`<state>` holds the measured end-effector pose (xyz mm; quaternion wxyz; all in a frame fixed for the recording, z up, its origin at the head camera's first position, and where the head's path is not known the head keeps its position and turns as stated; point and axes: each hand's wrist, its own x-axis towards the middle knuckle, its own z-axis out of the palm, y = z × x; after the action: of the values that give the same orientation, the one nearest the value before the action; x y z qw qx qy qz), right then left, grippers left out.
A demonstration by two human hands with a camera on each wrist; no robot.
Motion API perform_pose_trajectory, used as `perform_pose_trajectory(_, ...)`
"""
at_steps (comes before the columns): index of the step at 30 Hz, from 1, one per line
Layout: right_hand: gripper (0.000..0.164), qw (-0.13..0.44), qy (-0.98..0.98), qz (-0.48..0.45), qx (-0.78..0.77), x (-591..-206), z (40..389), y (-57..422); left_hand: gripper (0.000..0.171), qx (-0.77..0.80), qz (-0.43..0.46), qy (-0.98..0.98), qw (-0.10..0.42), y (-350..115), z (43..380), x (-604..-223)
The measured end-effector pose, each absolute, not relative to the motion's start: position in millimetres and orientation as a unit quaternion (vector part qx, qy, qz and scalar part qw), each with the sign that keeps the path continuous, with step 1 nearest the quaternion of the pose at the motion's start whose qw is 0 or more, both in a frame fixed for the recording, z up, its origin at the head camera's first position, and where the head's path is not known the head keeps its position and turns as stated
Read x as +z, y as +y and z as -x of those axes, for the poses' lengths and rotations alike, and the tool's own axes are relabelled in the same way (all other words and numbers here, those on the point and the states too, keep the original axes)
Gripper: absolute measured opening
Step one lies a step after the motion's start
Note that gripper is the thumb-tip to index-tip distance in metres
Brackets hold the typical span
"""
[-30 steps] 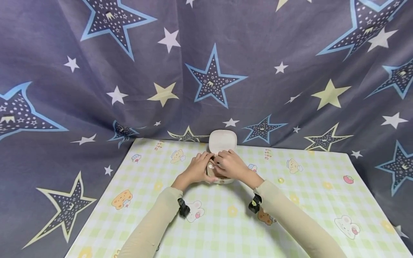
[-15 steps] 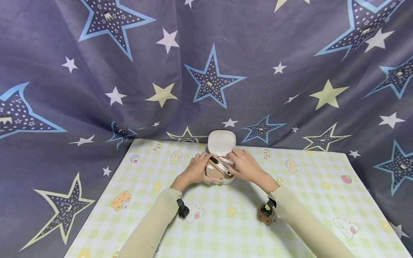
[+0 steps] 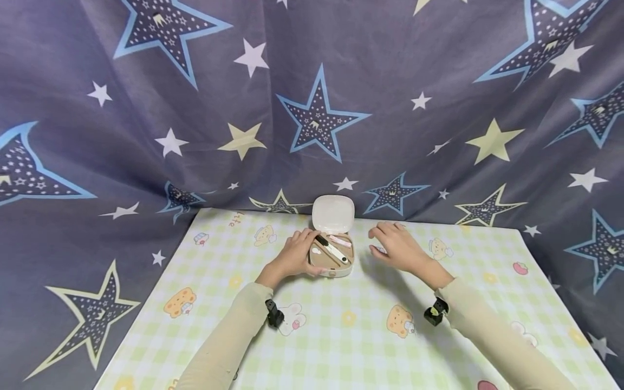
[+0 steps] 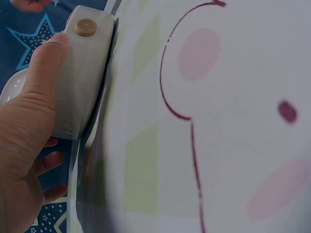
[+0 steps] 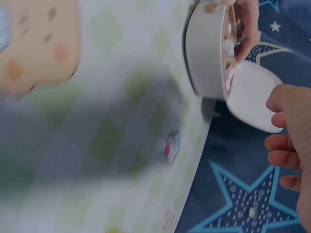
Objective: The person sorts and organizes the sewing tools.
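A small white case (image 3: pixel 339 273) with a brown interior stands near the table's back edge, its lid (image 3: pixel 333 214) raised at the rear. My left hand (image 3: pixel 291 257) grips the case's left side; in the left wrist view its thumb presses the front wall close to a round brown button (image 4: pixel 85 27). Inside lies a slim white stick with black ends (image 3: pixel 335 252), slanting across. Behind it sits a pink-and-white piece (image 3: pixel 340 241). My right hand (image 3: pixel 398 247) hovers right of the case, fingers loosely bent and holding nothing; the right wrist view has it beside the lid (image 5: pixel 250 94).
A green-and-white checked cloth (image 3: pixel 351 346) with cartoon prints covers the table. Just behind the table's back edge hangs a dark curtain (image 3: pixel 414 141) with stars. A black wrist camera (image 3: pixel 274 314) is strapped to the left arm, another (image 3: pixel 435 312) to the right.
My right hand has come out of the case and moved right, letting go of the pink-and-white piece, which now lies inside. The left hand stays on the case.
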<state>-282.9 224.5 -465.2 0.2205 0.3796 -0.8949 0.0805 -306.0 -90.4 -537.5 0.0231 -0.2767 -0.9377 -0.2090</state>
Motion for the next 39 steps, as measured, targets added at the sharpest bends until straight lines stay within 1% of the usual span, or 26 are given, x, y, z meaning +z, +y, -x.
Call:
perform_pose_trajectory(10, 0.02, 0.206, -0.904, -0.368, 0.071, -473.8, 276.6, 267.8, 0.112, -0.21, 0.281, -0.936, 0.024, -91.2, 306.5, -536.2)
perform_pose_trajectory(18, 0.022, 0.202, -0.902, -0.38, 0.041, -482.5, 268.8, 295.6, 0.112, -0.215, 0.277, -0.936, 0.015, -91.8, 305.0, -534.4)
perform_pose_trajectory(25, 0.026, 0.139, -0.922, -0.361, 0.014, -483.5, 265.4, 315.0, 0.113, -0.22, 0.277, -0.935, 0.009, -92.8, 307.0, -532.0)
perform_pose_trajectory(36, 0.033, 0.074, -0.933, -0.352, -0.021, -489.1, 259.2, 327.2, 0.112, -0.212, 0.274, -0.938, 0.014, -89.1, 309.8, -536.7)
perform_pose_trajectory(39, 0.031, 0.055, -0.937, -0.346, -0.022, -490.0, 257.3, 328.6, 0.111, -0.21, 0.273, -0.939, 0.015, -88.7, 310.0, -537.9)
